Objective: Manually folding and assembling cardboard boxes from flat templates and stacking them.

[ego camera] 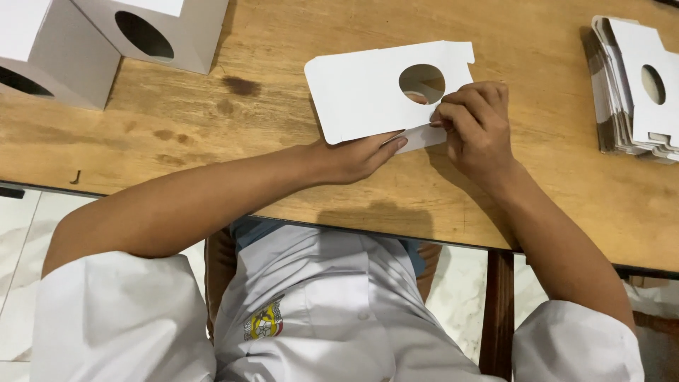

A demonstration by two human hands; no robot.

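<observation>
Head view, looking down at a wooden desk (233,120).

White flat carton blank (368,95) w/ round cut-out lies near the middle of the desk, a bit toward the near edge, tilted so its far-right corner points up-right. Both hands on it.

Left hand (357,157) comes in from the near edge, palm down, fingers flat under/along the blank's near edge; thumb presses on the small flap (422,136) sticking out at the blank's near-right corner. Not a fist, more a flat pinch on the card edge.

Right hand (477,127) is at the blank's right side, fingers curled closed, fingertips pinching the same flap and the card edge just below the cut-out. Closed on the card.

A fingertip shows thru the round hole, so part of a hand is behind the card there; can't tell which finger.

Far-left corner of desk: two assembled white boxes (152,32) w/ round holes in their sides, side by side, well apart from the hands.

Right edge of desk: stack of flat blanks (629,85), same type, top one showing its oval hole. Near, not touching the right hand.

Below the near edge: person's white shirt (318,304) w/ chest badge, short sleeves.
</observation>
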